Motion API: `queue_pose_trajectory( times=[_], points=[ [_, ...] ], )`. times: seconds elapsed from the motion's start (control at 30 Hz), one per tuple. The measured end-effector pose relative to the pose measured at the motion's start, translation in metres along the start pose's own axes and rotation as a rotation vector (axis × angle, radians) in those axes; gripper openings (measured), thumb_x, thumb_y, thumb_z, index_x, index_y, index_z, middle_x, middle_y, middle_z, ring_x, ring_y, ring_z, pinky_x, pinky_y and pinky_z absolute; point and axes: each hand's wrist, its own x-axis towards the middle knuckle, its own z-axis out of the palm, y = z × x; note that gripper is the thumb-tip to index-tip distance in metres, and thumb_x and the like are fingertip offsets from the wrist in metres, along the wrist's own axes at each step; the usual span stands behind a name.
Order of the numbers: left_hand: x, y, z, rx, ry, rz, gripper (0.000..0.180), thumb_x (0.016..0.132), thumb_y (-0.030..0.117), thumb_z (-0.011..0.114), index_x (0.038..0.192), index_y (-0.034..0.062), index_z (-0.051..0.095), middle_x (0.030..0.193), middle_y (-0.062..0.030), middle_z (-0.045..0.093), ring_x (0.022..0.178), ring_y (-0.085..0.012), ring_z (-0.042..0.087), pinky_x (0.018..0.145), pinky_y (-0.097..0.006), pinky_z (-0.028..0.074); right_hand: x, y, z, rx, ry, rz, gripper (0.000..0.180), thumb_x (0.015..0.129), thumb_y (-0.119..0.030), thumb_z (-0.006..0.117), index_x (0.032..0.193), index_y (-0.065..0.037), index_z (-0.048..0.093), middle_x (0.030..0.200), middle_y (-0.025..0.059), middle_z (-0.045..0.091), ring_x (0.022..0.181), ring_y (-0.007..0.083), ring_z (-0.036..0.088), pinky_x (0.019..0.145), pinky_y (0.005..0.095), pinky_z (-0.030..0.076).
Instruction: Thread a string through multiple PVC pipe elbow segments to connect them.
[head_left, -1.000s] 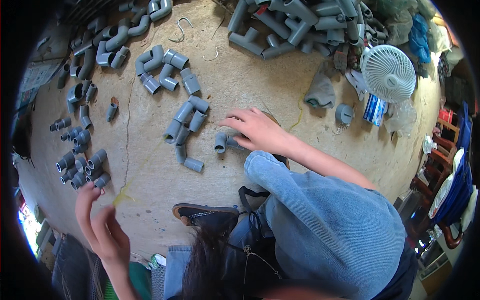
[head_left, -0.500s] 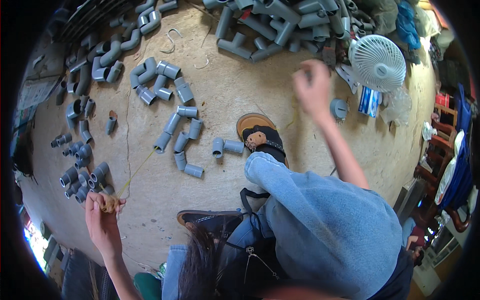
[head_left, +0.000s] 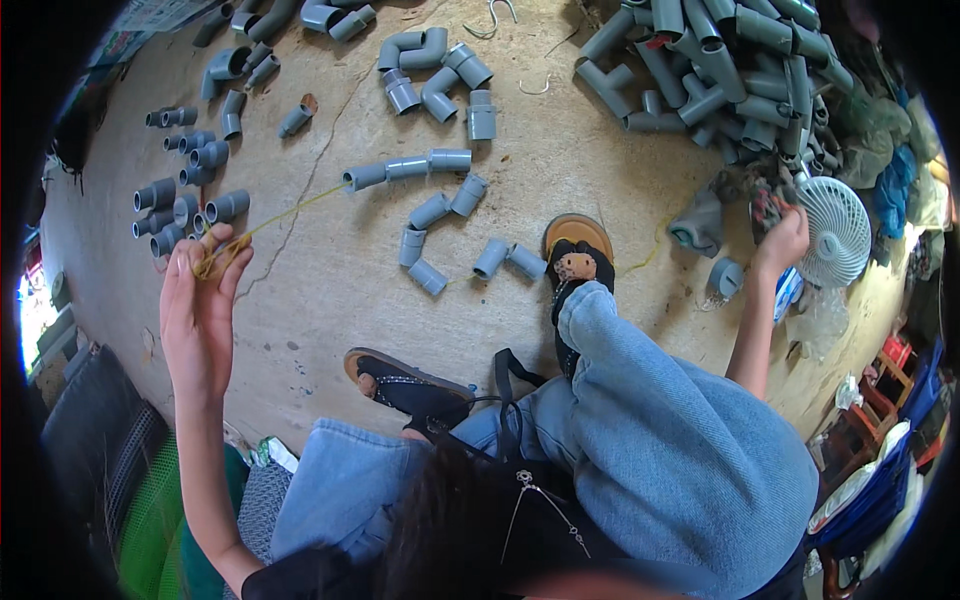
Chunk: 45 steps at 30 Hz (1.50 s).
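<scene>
My left hand (head_left: 202,320) is raised at the left, its fingertips pinching a small bundle of yellow string (head_left: 215,262). From there the string runs taut into the end of a row of grey pipe couplings (head_left: 405,168) on the floor. More grey couplings (head_left: 430,210) curve round below that row, towards my sandal (head_left: 578,265). My right hand (head_left: 783,243) is at the right beside the white fan (head_left: 835,232). Its fingers curl at a dark, reddish-flecked item (head_left: 770,200) that I cannot make out. A grey, cloth-like piece (head_left: 697,222) lies left of it.
A large heap of grey pipe fittings (head_left: 700,85) lies at the back right. Several short couplings (head_left: 155,193) stand at the left, and elbows (head_left: 415,50) lie farther back. A round grey cap (head_left: 726,277) sits below my right hand. Chairs (head_left: 855,450) are at the right edge.
The view has shifted. My right hand has moved right and down to the dark item by the fan. My left hand still holds the string, and the row of couplings now lies more level.
</scene>
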Motion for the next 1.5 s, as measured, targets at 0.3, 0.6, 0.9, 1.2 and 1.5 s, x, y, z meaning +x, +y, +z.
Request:
queue_pose_trajectory(
  times=[0.3, 0.6, 0.9, 1.2, 1.5],
  points=[
    [0.001, 0.002, 0.003, 0.071, 0.149, 0.029, 0.019, 0.095, 0.017, 0.033, 0.099, 0.0006, 0.041, 0.103, -0.0196, 0.052, 0.110, -0.0272, 0.047, 0.103, -0.040, 0.030, 0.015, -0.028, -0.039, 1.072, 0.280, 0.354, 0.026, 0.075, -0.020, 0.041, 0.090, -0.003, 0.053, 0.095, 0.0120, 0.056, 0.094, 0.0266, 0.054, 0.085, 0.0375, 0.044],
    [0.013, -0.026, -0.019, 0.373, 0.103, 0.103, 0.016, 0.093, 0.019, 0.041, 0.086, 0.0042, 0.042, 0.065, 0.0000, 0.041, 0.064, -0.0187, 0.047, 0.059, -0.032, 0.039, -0.008, -0.122, -0.053, 1.166, 0.347, 0.279, 0.030, 0.082, -0.031, 0.044, 0.096, -0.009, 0.057, 0.095, 0.0042, 0.060, 0.088, 0.0186, 0.057, 0.077, 0.0321, 0.047],
    [0.071, -0.135, 0.028, 1.701, -0.090, 0.041, 0.054, 0.076, 0.030, 0.062, 0.118, 0.0056, 0.038, 0.103, -0.0198, 0.052, 0.086, -0.0355, 0.057, 0.068, -0.042, 0.048, -0.020, -0.142, -0.047, 1.234, 0.035, 0.315, 0.042, 0.090, -0.037, 0.039, 0.118, -0.008, 0.050, 0.120, 0.0096, 0.051, 0.115, 0.0250, 0.045, 0.101, 0.0429, 0.029],
    [0.087, -0.182, 0.020, 1.501, 0.036, -0.037, 0.046, 0.074, 0.020, 0.064, 0.110, 0.0023, 0.042, 0.078, -0.0242, 0.059, 0.075, -0.0392, 0.059, 0.062, -0.044, 0.048, -0.035, 0.069, 0.026, 2.343, -0.256, 2.509, 0.031, 0.086, -0.031, 0.038, 0.104, -0.009, 0.052, 0.103, 0.0078, 0.056, 0.095, 0.0230, 0.053, 0.085, 0.0340, 0.042],
    [0.082, -0.174, 0.017, 1.333, 0.074, -0.184, 0.039, 0.073, 0.022, 0.066, 0.101, 0.0033, 0.047, 0.081, -0.0231, 0.060, 0.076, -0.0405, 0.058, 0.066, -0.046, 0.045, -0.129, -0.032, 0.053, 1.935, 0.403, 3.418, 0.032, 0.083, -0.030, 0.044, 0.103, -0.007, 0.051, 0.097, 0.0096, 0.056, 0.090, 0.0253, 0.053, 0.080, 0.0348, 0.043]
  ],
)
